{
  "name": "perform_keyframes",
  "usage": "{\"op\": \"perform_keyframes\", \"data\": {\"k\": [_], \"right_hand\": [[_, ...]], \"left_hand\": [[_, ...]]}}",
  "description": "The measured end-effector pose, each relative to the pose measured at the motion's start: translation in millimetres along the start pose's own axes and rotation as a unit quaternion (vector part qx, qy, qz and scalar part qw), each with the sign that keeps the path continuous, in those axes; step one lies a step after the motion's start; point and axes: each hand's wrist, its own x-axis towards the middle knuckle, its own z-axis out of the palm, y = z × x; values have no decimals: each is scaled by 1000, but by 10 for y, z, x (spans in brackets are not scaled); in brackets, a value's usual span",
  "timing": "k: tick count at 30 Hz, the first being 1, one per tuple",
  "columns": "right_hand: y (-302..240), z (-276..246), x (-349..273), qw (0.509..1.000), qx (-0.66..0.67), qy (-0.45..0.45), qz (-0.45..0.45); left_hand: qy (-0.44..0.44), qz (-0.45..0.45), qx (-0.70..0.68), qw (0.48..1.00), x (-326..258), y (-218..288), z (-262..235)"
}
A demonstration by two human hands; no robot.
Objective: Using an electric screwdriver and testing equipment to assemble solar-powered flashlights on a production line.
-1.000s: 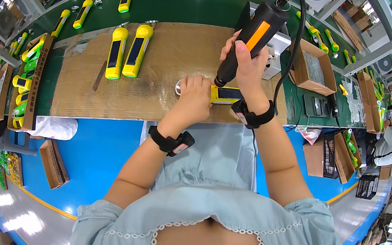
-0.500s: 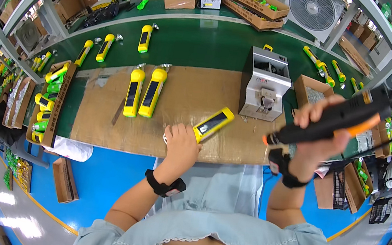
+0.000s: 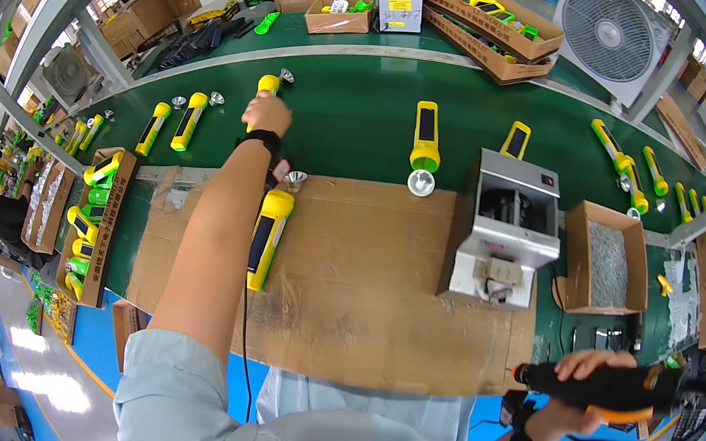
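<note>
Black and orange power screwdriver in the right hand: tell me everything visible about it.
The black power screwdriver with an orange underside looks like moulded plastic, long and thick-bodied. It lies roughly level, its narrow black nose pointing left, off the near right corner of the brown cardboard-covered bench and not touching it. The right hand wraps it from behind, fingers over the top. A black cable trails from its right end. The bit tip is too small to make out.
</note>
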Motion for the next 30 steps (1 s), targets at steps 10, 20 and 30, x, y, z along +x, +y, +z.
{"op": "perform_keyframes", "data": {"k": [10, 20, 30], "right_hand": [[351, 216, 139, 999, 20, -10, 28], [349, 435, -92, 997, 55, -29, 39], [-52, 576, -464, 996, 38, -27, 77]], "left_hand": [[-9, 267, -476, 838, -73, -445, -567], [68, 359, -549, 752, -2370, -917, -2692], [-65, 364, -642, 671, -3188, -1465, -3006]]}}
